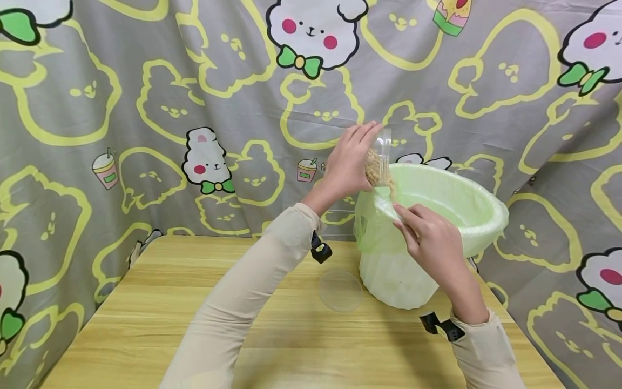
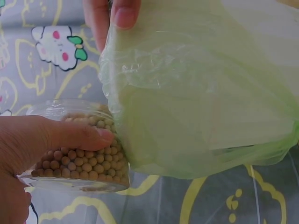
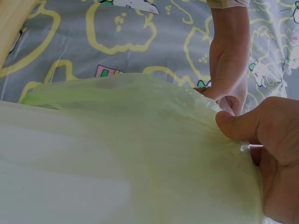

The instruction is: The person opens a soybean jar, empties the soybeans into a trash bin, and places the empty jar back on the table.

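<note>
My left hand grips a clear jar of small round tan beans, likely soybeans, tipped at the rim of a white bin. Some beans appear at the jar's mouth, over the rim. A thin pale green bag lines the bin and folds down outside. With thumb and fingers, my right hand pinches the bag's edge at the near side of the rim. In the right wrist view, its thumb lies on the outer side of the bag. The bin's bottom is hidden.
A round clear lid lies flat on the wooden table, just left of the bin. Behind and beside the table hangs a grey curtain with cartoon prints. Black mounts sit on both sleeves.
</note>
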The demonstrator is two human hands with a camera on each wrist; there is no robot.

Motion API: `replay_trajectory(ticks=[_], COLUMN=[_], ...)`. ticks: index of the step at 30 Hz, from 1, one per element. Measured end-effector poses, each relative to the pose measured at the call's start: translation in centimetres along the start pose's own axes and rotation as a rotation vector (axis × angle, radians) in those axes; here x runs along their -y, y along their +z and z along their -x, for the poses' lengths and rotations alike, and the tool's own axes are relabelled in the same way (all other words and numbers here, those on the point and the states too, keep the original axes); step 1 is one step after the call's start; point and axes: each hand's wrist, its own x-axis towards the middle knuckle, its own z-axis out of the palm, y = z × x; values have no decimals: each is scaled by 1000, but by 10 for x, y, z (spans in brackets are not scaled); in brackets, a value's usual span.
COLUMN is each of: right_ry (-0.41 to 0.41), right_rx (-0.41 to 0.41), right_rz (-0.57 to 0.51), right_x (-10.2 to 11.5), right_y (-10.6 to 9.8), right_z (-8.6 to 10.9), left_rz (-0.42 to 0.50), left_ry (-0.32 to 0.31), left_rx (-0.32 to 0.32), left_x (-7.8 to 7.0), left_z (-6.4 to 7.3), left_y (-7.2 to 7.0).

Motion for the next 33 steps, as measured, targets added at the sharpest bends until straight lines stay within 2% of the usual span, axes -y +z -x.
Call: replay_trajectory(ticks=[5, 7, 23, 33], right_ry=[5, 6, 2, 0], right_rx=[1, 0, -7, -15], right_rz=[1, 1, 1, 0], right_x=[1, 1, 1, 1], right_y=[0, 0, 1, 1], right_z=[0, 0, 0, -1], left_rz=[115, 132, 54, 71], left_ry=[-44, -55, 15, 77], left_rx=[-5, -1, -10, -47], left_x=[-2, -2, -2, -1], left_z=[2, 2, 3, 4], left_y=[0, 0, -1, 2])
